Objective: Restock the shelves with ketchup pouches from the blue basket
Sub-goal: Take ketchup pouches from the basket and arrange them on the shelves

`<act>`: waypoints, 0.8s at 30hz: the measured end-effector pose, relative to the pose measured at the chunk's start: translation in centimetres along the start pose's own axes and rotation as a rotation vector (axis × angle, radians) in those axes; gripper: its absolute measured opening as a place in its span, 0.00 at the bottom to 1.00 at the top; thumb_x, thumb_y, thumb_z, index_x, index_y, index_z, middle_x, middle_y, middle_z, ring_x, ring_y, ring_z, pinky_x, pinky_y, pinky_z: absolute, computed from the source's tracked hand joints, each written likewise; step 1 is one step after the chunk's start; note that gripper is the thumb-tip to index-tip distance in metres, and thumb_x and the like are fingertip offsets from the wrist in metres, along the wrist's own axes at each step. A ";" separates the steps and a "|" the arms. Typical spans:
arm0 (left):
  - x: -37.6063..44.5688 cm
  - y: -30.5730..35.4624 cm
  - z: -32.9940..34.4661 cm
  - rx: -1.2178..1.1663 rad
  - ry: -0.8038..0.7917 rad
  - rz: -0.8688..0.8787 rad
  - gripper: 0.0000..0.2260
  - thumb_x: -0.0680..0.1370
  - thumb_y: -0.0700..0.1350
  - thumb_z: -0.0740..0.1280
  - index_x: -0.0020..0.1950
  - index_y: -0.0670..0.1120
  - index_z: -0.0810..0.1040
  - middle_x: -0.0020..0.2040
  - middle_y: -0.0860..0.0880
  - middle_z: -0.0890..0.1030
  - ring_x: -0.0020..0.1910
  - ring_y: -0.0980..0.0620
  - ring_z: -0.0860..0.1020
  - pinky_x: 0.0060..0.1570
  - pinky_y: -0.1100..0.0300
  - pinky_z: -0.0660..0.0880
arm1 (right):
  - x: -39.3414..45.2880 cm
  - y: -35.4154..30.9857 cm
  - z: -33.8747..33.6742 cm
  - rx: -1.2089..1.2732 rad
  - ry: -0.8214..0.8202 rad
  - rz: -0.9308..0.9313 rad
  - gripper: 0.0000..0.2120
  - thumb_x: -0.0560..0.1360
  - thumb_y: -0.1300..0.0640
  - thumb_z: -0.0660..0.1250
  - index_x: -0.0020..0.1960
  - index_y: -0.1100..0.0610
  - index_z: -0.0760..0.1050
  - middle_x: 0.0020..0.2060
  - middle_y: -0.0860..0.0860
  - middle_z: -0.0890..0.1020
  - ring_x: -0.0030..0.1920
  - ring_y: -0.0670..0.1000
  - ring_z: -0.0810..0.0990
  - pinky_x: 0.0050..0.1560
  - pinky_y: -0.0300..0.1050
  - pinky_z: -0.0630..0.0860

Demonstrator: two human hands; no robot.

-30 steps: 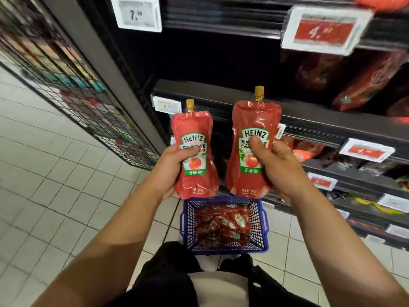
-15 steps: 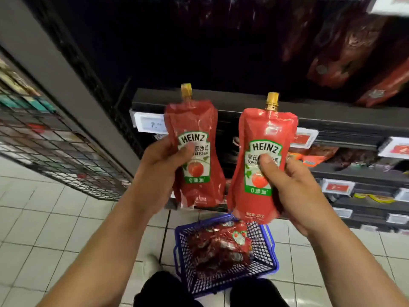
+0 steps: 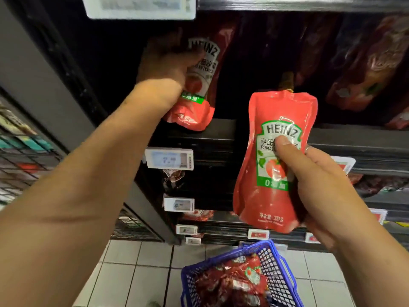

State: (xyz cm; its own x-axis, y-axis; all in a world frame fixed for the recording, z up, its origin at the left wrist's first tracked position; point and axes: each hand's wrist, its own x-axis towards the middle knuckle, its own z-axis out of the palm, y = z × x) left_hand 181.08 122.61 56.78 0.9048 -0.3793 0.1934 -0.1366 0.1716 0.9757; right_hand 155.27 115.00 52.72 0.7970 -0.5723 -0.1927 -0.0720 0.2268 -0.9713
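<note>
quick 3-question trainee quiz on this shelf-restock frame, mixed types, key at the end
1. True or false: both hands hold a ketchup pouch.
2. Which pouch is up in the dark shelf bay? A) left hand's B) right hand's
3. Fill in: more pouches lie in the ____ basket on the floor.

Key:
1. True: left hand grips the left pouch, right hand the right pouch.
2. A
3. Blue: basket.

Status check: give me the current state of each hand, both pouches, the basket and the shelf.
Left hand: closed on a pouch, reached into the dark shelf bay.
Left red Heinz ketchup pouch: held roughly upright, bottom at the shelf edge.
Right hand: gripping a pouch, outside the shelf.
Right red Heinz ketchup pouch: upright, capped.
Blue plastic mesh basket: on the floor, pouches inside.
Black shelf: partly stocked.
</note>
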 end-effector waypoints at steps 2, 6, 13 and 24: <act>0.8 -1.6 -0.1 0.039 0.069 0.173 0.09 0.71 0.43 0.76 0.47 0.49 0.78 0.41 0.59 0.83 0.42 0.59 0.83 0.47 0.58 0.79 | 0.3 -0.1 0.3 0.007 -0.010 0.010 0.14 0.73 0.40 0.69 0.45 0.50 0.85 0.44 0.56 0.88 0.42 0.57 0.88 0.37 0.50 0.83; 1.1 -3.9 -0.8 0.214 0.182 0.385 0.27 0.74 0.58 0.68 0.63 0.39 0.77 0.52 0.49 0.83 0.54 0.54 0.83 0.57 0.58 0.78 | 1.3 -0.3 0.7 -0.012 -0.032 0.011 0.13 0.76 0.42 0.67 0.46 0.50 0.85 0.45 0.55 0.88 0.44 0.56 0.88 0.38 0.50 0.84; 0.8 -4.5 -1.4 0.510 0.007 0.352 0.47 0.60 0.53 0.82 0.72 0.41 0.63 0.53 0.61 0.76 0.50 0.72 0.77 0.54 0.74 0.74 | 3.9 -2.7 0.8 -0.071 -0.116 -0.105 0.13 0.71 0.45 0.75 0.50 0.52 0.85 0.45 0.56 0.88 0.45 0.59 0.88 0.38 0.55 0.83; 1.5 -6.1 -2.3 0.575 -0.068 0.323 0.44 0.62 0.44 0.85 0.72 0.48 0.64 0.59 0.59 0.77 0.59 0.62 0.77 0.57 0.71 0.72 | 13.9 -5.1 2.1 -0.362 0.066 -0.328 0.21 0.69 0.55 0.80 0.60 0.55 0.79 0.48 0.49 0.87 0.48 0.48 0.87 0.46 0.48 0.85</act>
State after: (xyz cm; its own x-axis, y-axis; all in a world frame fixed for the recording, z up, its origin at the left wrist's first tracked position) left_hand 184.24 123.08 50.92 0.7575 -0.4498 0.4732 -0.6073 -0.2195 0.7635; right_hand 167.98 107.52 55.25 0.7736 -0.6194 0.1339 -0.0372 -0.2553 -0.9662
